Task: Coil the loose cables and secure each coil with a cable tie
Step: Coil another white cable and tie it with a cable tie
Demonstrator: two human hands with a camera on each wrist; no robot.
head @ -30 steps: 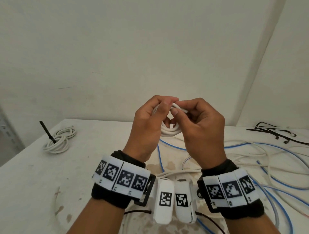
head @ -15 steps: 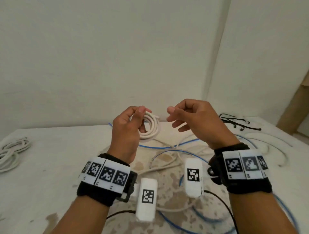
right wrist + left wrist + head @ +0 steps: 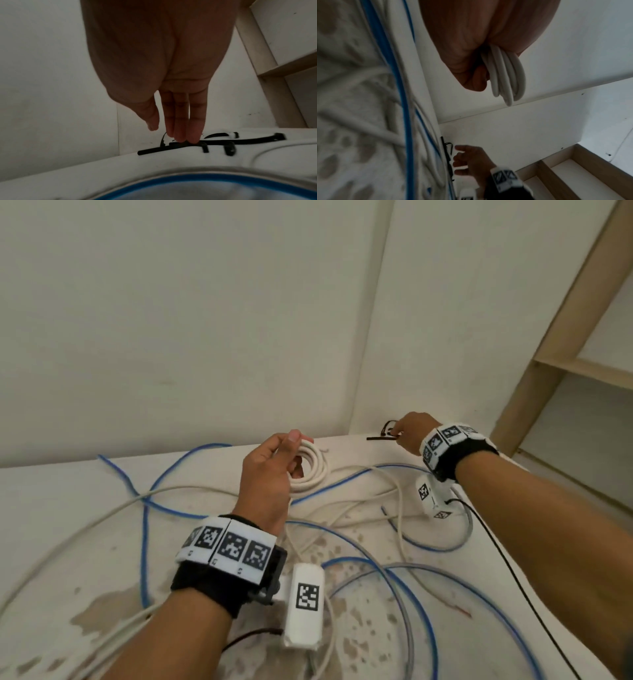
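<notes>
Cables (image 3: 359, 529), blue and white, sprawl loose over the stained worktop (image 3: 68, 508). Above them the left hand (image 3: 270, 474) grips a white coil (image 3: 310, 465). At the far corner the right hand (image 3: 409, 434), fingers (image 3: 193, 121) straight, touches black cable ties (image 3: 214, 142).

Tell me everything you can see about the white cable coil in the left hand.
The white cable coil is a smooth, round, plastic-looking cord wound into several tight loops, about four strands side by side in the left wrist view. The left hand grips one side of it, fingers curled through the loops, holding it in the air above the table and the loose cables there. One short cut end pokes out at the top. No tie is around it. Nothing else touches it.
</notes>
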